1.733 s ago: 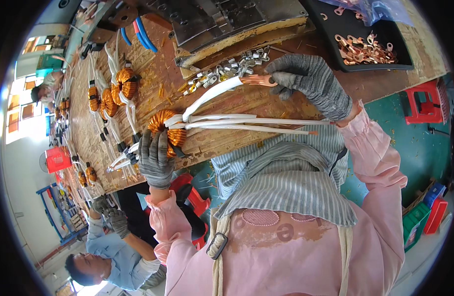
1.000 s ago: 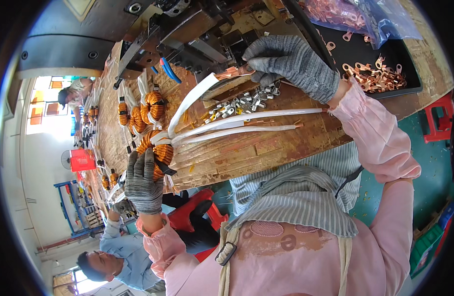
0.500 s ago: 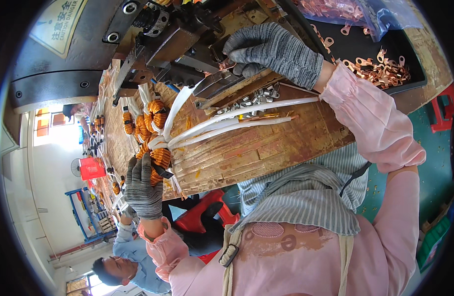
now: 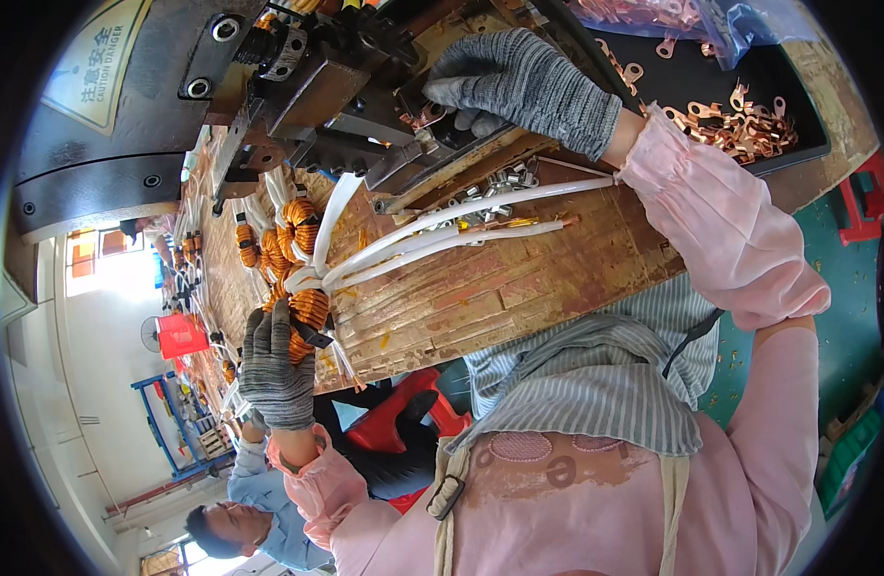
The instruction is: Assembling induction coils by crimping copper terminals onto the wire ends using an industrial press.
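Note:
My left hand [image 4: 278, 370], in a grey knit glove, is closed around a coil [image 4: 309, 309] wound with orange-brown wire. White sleeved leads [image 4: 442, 216] run from the coil across the bench, and one white lead [image 4: 338, 216] rises toward the metal press [image 4: 341, 144]. At the press tooling, the gloved fingers of my right hand [image 4: 523, 91] are pinched on a copper ring terminal [image 4: 428, 117]. The terminal lies against the tooling, partly covered by the fingers. Where that lead's tip meets the tooling is hard to see.
A black tray [image 4: 730, 106] at the right holds loose copper terminals and a plastic bag of more. Silver metal pieces [image 4: 504, 182] lie below the press. More coils [image 4: 269, 245] stand behind on the wooden bench [image 4: 442, 307]. Another person [image 4: 259, 518] sits at the lower left.
The view has shifted slightly. My right hand stays at the press with its pinch, and my left hand keeps its hold on the coil.

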`<state>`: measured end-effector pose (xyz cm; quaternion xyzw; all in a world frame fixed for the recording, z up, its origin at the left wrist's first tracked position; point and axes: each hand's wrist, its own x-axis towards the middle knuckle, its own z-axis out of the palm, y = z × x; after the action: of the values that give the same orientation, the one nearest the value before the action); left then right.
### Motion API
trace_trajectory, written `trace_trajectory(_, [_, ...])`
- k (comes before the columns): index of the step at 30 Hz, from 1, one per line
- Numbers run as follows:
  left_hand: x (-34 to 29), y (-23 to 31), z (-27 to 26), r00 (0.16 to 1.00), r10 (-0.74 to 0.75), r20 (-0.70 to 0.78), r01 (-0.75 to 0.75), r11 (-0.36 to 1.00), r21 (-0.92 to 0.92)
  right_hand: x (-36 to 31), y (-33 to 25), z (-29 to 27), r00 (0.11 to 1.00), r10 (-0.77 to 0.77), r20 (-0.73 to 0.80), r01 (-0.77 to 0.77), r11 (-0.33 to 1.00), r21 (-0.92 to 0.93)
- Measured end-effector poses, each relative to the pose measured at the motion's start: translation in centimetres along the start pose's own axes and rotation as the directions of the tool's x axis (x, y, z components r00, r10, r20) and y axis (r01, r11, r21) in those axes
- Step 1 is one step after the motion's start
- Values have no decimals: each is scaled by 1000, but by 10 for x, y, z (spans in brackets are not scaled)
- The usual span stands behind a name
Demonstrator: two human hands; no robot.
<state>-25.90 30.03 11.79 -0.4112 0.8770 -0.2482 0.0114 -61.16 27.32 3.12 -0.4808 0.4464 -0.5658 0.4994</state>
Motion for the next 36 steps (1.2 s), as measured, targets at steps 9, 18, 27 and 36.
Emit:
trace_trajectory(9, [-1, 1, -2, 1000, -6, -2, 6, 1000, 11, -9, -13, -7, 930, -240, -279, 215, 970, -117])
trace_trajectory(18, [1, 2, -3, 1000, 0, 9, 0, 1000, 0, -9, -15, -9, 927, -172, -332, 193, 981, 30])
trace_trajectory(27, [-9, -5, 4, 1000, 19, -20, -19, 1000, -20, -18, -23, -8, 932, -101, -347, 148, 983, 111])
trace_trajectory(36, [-41, -9, 2, 981, 113, -155, -109, 993, 34, -59, -13, -12, 964, -261, 45, 265, 950, -167])
